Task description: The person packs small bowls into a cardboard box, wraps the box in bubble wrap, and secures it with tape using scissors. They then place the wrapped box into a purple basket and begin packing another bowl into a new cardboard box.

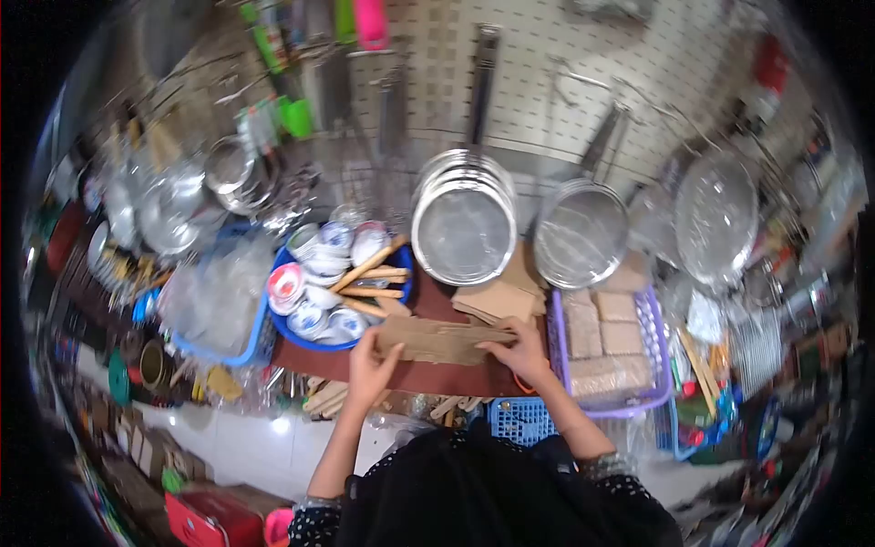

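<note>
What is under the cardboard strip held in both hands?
Dark red tabletop shows around the strip, held by left hand and right hand. Directly beneath, the strip covers everything.

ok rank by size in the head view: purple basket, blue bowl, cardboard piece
1-2. purple basket and blue bowl: look about alike, no ranking.
3. cardboard piece, held by left hand and right hand; narrowest, though nearer the camera.

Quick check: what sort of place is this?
Probably a kitchenware shop or stall: sieves hang on a pegboard, small bowls fill a blue tub, and a purple basket holds wrapped packs.
</note>
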Demonstrator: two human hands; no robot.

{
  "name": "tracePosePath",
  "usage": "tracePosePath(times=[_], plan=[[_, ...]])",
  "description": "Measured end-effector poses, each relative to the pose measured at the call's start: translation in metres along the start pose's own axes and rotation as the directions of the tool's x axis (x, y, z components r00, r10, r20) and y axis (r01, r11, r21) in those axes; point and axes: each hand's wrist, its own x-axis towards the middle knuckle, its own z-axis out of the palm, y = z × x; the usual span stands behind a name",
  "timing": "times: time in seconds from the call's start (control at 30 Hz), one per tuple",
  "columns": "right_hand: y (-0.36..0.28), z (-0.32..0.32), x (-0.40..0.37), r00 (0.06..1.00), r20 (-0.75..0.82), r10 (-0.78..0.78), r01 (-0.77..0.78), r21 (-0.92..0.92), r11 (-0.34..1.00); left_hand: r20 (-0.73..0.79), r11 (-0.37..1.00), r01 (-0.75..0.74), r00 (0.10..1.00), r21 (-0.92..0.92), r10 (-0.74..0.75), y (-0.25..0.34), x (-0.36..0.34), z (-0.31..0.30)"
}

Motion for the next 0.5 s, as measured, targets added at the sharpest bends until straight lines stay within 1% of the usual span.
tracePosePath(times=[0.03, 0.07, 0.17, 0.2, 0.3, 0.33, 0.43, 0.47, 0.5], plan=[[0.011, 0.009, -0.003, 0.994, 0.078, 0.082, -0.081, -0.02, 0.997, -0.029, 0.998, 0.013, 0.999, -0.06, -0.015, -0.024, -0.001, 0.004], [0.009, 0.013, 0.0, 0.989, 0.131, 0.073, -0.074, 0.002, 0.997, -0.019, 0.996, 0.003, 1.0, -0.094, -0.005, -0.032, 0.0, 0.007], [0.013, 0.034, -0.003, 0.997, 0.036, 0.075, -0.077, 0.059, 0.995, 0.024, 0.986, -0.002, 1.0, -0.167, 0.006, -0.071, -0.003, 0.016], [0.026, 0.046, -0.008, 0.998, -0.041, 0.046, -0.043, 0.075, 0.996, 0.069, 0.987, 0.052, 0.997, -0.153, -0.041, -0.065, -0.005, 0.016], [0.044, 0.069, -0.02, 0.958, -0.18, 0.224, -0.186, 0.206, 0.961, 0.099, 0.999, -0.043, 0.994, -0.03, 0.046, -0.081, -0.005, 0.02], [0.054, 0.076, -0.024, 0.956, -0.154, 0.251, -0.205, 0.264, 0.942, 0.121, 0.999, -0.011, 0.993, -0.032, 0.015, -0.086, -0.005, 0.021], [0.069, 0.092, -0.036, 0.956, -0.251, 0.149, -0.09, 0.233, 0.968, 0.129, 0.994, 0.005, 0.992, -0.114, 0.01, -0.113, -0.01, 0.037], [0.065, 0.092, -0.039, 0.961, -0.221, 0.165, -0.122, 0.196, 0.973, 0.17, 0.998, -0.015, 0.985, -0.065, 0.026, -0.12, -0.012, 0.039], [0.061, 0.091, -0.043, 0.965, -0.188, 0.181, -0.152, 0.158, 0.976, 0.2, 0.995, 0.006, 0.98, -0.096, 0.014, -0.127, -0.013, 0.043]])
